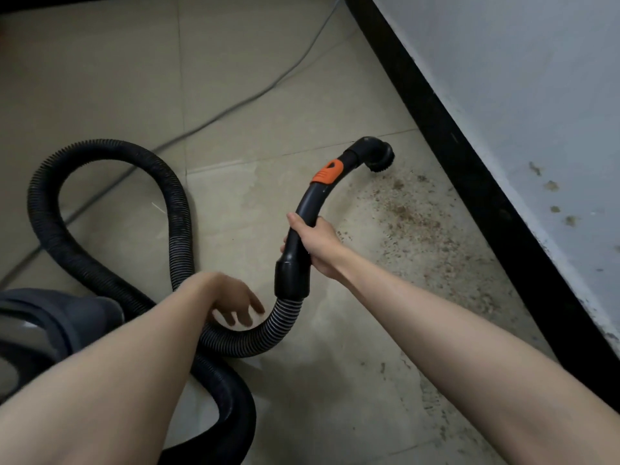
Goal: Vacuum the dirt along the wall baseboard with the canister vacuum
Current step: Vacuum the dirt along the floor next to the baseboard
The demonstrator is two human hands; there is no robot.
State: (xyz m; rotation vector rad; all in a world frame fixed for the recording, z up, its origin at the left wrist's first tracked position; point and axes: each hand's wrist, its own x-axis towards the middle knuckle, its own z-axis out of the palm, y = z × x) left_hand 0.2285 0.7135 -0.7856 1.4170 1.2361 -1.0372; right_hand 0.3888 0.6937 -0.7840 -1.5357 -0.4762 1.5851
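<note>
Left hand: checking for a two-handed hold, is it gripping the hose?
No, the left hand hovers open above the hose, fingers spread.

right hand [315, 245] curls tight in a grip, arm outstretched; left hand [235, 302] hovers beside it, fingers loose and spread.

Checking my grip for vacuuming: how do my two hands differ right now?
The right hand grips the black handle, fingers curled round it; the left hand holds nothing, its fingers loose above the ribbed hose. The right hand is nearer the dirt than the left. Both are bare.
</note>
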